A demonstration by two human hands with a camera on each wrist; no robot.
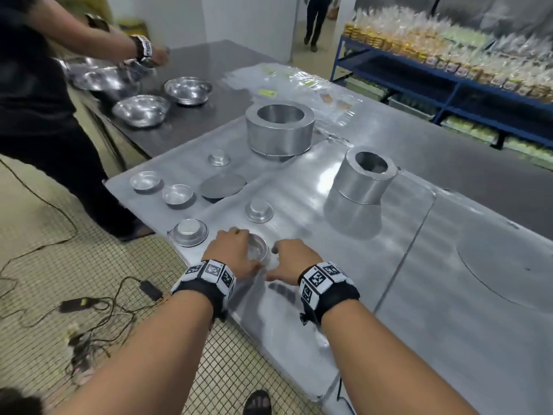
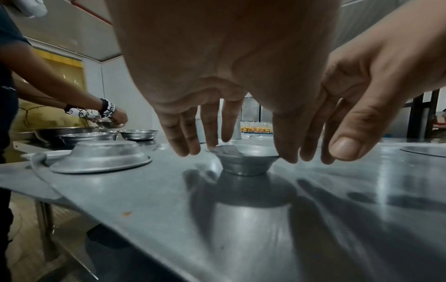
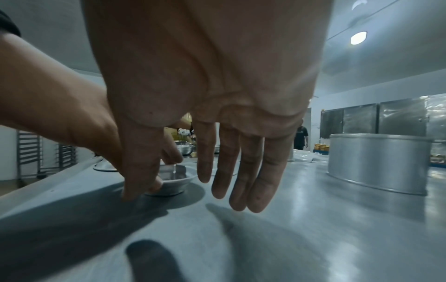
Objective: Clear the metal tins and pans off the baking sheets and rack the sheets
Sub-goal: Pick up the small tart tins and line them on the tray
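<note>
Tins are scattered over the baking sheets, and the one I am after is the small upright tin [image 1: 257, 248] near the front edge of the nearest baking sheet [image 1: 299, 310], which lies on the table [image 1: 478, 163]. My left hand [image 1: 232, 254] arches over it with fingers [image 2: 212, 131] reaching down to the far rim and the thumb coming in at the near side; I judge the grip is only forming, the fingers touching the rim and not yet clamped round it. My right hand [image 1: 291, 260] hovers just beside the tin, fingers [image 3: 243, 171] straight and loose, holding nothing. An upturned tin [image 1: 190, 232] sits close to the left, another upturned tin [image 1: 259, 209] just beyond, and two tall ring moulds [image 1: 363, 178] stand farther back. The risk, as I see it, is the flared, slick rim: a pinch on one side only could tip the tin or send it skating across the polished sheet toward the edge and the floor. My right hand crowding in could also knock it before the left has hold. A person at the neighbouring counter [image 1: 191, 124] is handling steel bowls [image 1: 140, 110], well apart from my reach.
</note>
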